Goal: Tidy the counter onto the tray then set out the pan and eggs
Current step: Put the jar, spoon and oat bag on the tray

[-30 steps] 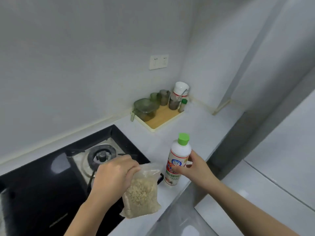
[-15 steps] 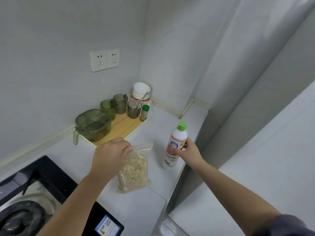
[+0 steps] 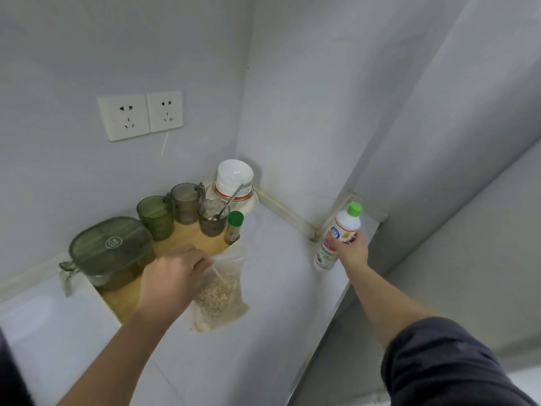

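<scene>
Mid-tidy, our left hand (image 3: 172, 276) pinched a clear plastic grain bag (image 3: 219, 297) and our right hand (image 3: 352, 250) gripped a white green-capped bottle (image 3: 344, 227), both likely bound for the wooden tray (image 3: 190, 238).

— What clothing do we see?
— One dark slate-blue sleeve (image 3: 445, 361), well right of the tray (image 3: 193, 237) and nearer us. We see the left forearm (image 3: 117, 347) and right forearm (image 3: 380, 294) bare.

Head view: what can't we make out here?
All in the head view:
- Tray: near right corner hidden behind the left hand and the bag it grips.
- Bottle: label print blurred, partly covered by the right hand holding it.
- Green container: contents obscured by its tinted lid and walls.
- Pan, eggs: not in frame.
</scene>
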{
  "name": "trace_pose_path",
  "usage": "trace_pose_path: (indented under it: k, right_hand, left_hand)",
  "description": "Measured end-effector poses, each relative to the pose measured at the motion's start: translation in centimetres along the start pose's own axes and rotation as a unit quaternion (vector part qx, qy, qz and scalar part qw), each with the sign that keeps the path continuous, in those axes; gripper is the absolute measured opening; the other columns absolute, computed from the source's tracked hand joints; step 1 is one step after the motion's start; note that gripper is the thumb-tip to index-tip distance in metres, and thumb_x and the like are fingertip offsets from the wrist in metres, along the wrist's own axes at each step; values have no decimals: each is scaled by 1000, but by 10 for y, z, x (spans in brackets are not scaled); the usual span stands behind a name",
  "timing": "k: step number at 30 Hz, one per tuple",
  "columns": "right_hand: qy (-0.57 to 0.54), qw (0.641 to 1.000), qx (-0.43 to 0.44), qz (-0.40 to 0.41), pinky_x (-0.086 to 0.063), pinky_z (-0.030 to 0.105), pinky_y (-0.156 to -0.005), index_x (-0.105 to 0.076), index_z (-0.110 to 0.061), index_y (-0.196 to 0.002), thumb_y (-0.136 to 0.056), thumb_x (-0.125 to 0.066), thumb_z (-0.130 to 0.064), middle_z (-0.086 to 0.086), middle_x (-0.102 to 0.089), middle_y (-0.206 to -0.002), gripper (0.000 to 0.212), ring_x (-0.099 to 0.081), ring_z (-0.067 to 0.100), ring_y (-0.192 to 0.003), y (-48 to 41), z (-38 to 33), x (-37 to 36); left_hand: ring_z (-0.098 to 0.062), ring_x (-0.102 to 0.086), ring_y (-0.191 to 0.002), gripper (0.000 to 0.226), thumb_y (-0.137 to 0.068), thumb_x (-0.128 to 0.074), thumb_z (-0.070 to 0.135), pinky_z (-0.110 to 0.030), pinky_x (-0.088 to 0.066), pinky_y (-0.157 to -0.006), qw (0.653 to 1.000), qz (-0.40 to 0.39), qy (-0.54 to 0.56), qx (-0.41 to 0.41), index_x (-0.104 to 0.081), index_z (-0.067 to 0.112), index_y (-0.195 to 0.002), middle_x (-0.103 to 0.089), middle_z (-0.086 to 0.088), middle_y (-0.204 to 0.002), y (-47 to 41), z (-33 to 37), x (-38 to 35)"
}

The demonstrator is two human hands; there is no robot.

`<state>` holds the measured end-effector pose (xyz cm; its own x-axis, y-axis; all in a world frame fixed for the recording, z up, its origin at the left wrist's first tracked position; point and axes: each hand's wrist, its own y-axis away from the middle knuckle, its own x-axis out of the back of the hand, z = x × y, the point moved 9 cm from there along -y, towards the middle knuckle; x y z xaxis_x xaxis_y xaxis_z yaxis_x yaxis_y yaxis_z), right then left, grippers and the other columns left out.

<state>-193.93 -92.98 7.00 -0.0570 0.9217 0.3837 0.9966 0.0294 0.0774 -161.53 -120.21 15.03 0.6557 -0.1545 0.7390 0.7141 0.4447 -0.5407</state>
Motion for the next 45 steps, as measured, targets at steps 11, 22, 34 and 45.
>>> trace_pose_path:
  k: [11,22,34,45]
  right_hand:
    - [-9,1000,-25,-12,-52,41,-91,-47,-12,-125,-77,-77,-17,5,-61,-117,56,-60,25,-104,-55,25,-20]
    - [72,967,-232,-78,-48,47,-97,-29,-6,-143,-83,-71,-22,18,-48,-137,75,-52,37,-118,-6,90,-42]
    - [98,792,121,-590,-46,31,-98,-45,-31,-134,-72,-81,-25,-12,-53,-130,72,-47,5,-121,142,-50,-223]
    - [82,814,184,-545,-54,41,-91,-61,-16,-111,-89,-62,-14,6,-69,-102,22,-66,20,-99,123,-79,-297]
  left_hand:
    - [-14,-50,-53,14,-82,-67,20,-22,-41,-43,999,-1,-20,51,-67,18,-68,-56,10,-65,-25,0,-31]
    - [-14,-51,-53,17,-78,-77,10,-20,-38,-44,996,-7,-30,87,-68,15,-65,-56,9,-65,-15,-1,-38]
    - [-13,-52,-55,17,-81,-71,14,-25,-41,-45,992,8,-46,118,-65,14,-65,-56,8,-64,-19,-30,-19]
    - [-21,-61,-79,17,-92,-58,17,-34,-50,-65,972,-15,-25,232,-71,15,-81,-66,4,-86,-56,-96,-51]
